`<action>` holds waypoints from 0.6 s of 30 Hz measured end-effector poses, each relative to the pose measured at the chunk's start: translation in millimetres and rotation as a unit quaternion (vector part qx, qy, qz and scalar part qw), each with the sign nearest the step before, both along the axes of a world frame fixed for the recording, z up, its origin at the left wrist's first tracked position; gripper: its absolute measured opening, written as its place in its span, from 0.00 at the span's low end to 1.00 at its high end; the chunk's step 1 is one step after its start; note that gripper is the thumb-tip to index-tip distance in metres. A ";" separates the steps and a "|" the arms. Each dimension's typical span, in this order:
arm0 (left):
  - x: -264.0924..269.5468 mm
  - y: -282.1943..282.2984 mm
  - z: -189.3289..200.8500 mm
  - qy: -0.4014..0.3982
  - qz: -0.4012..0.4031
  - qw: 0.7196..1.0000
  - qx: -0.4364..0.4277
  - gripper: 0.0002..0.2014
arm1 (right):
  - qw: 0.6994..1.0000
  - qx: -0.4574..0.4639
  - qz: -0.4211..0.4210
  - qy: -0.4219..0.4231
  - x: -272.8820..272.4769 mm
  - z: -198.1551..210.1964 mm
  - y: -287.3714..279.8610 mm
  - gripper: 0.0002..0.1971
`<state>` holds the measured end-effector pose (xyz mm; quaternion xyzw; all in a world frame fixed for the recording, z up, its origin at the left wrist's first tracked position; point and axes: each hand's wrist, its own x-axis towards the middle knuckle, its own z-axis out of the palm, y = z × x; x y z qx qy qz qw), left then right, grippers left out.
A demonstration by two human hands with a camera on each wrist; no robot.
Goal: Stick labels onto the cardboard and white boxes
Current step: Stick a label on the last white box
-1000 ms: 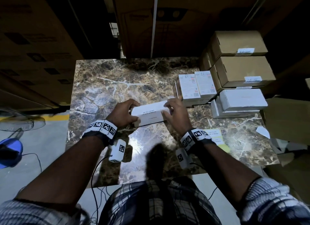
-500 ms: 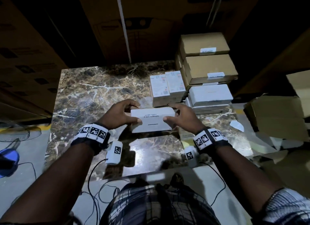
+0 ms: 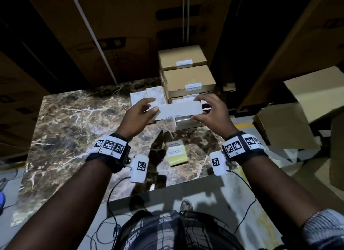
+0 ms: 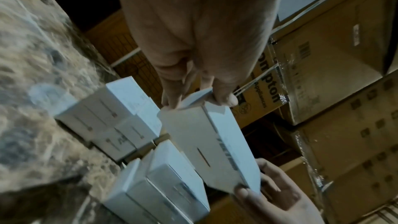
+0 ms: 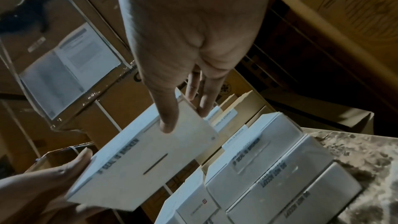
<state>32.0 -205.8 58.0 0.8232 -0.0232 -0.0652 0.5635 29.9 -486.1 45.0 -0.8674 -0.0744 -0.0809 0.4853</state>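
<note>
Label sheet [image 3: 176, 153] – before box stacks [image 3: 188, 78]

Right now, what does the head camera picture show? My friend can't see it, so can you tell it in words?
Two hands, the left hand and right hand, hold a flat white cardboard box up above a brown marble table. Behind it stand stacked white and tan cardboard boxes, and a yellow-green label sheet lies on the table.

White box [image 3: 179, 110], flat, lifted above marble table, over stacked white boxes [image 3: 188, 122], labelled cardboard boxes [image 3: 189, 81] behind
</note>
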 end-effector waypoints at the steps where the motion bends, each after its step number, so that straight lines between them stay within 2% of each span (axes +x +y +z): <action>1: 1.3 -10.2 -2.0 0.003 0.021 1.000 -0.019 0.19 | 1.000 -0.004 -0.014 -0.013 0.7 -0.2 -5.5 0.26; 3: 5.2 -29.9 -7.7 0.005 0.051 0.998 -0.040 0.20 | 0.998 -0.021 -0.045 -0.033 2.4 -2.3 -14.8 0.26; 6: 12.7 -57.0 -18.5 -0.013 0.059 0.998 -0.004 0.15 | 0.995 -0.033 -0.082 -0.050 7.6 -9.9 -23.9 0.26; 10: 20.1 -84.8 -30.7 -0.033 0.077 0.996 0.031 0.14 | 0.990 -0.073 -0.115 -0.030 18.6 -18.7 -32.9 0.25; 18: 31.5 -95.3 -49.3 -0.043 0.100 0.994 0.009 0.17 | 0.992 -0.069 -0.104 -0.004 32.8 -38.7 -42.2 0.24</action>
